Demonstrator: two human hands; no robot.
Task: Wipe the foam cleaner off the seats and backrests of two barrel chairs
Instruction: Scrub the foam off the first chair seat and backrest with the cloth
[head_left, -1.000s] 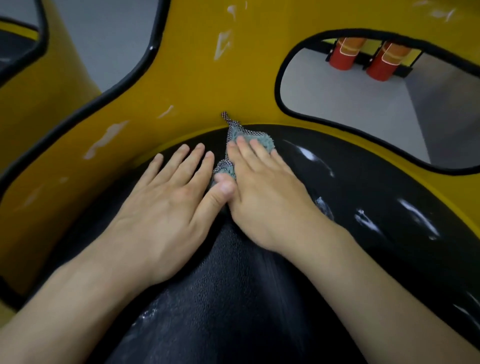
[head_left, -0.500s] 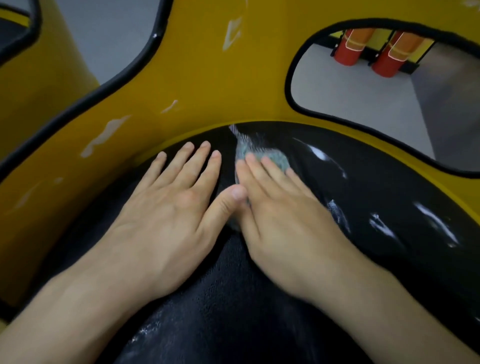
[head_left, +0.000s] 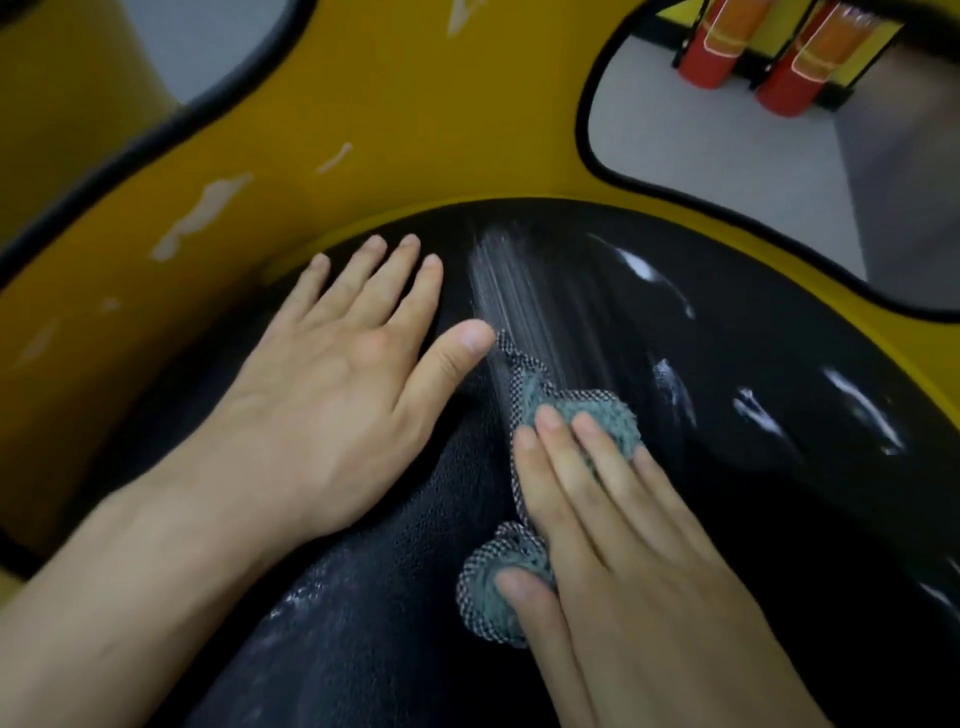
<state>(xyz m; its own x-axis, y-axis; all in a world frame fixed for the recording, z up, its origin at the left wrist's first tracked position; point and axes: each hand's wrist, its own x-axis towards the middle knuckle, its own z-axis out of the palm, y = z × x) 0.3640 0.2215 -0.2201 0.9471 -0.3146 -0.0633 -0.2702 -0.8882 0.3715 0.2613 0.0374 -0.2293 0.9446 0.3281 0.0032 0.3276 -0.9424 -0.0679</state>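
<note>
Right grip (head_left: 639, 587), fingers straight, presses the cloth (head_left: 605, 415); left grip (head_left: 332, 410) lies spread beside the cloth; so bunched, it may only smear the foam (head_left: 862, 410) right of the cloth.

Dim, motion-blurred, glare on wet vinyl

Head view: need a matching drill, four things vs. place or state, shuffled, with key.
Things:
1 left hand
2 right hand
3 foam patches
4 red cylinders

Place or state:
A seen through the opening in the backrest
B flat on the black seat, holding nothing
C white, on the yellow backrest
D pressing the cloth onto the seat

Pairs: 1-B, 2-D, 3-C, 4-A
</note>
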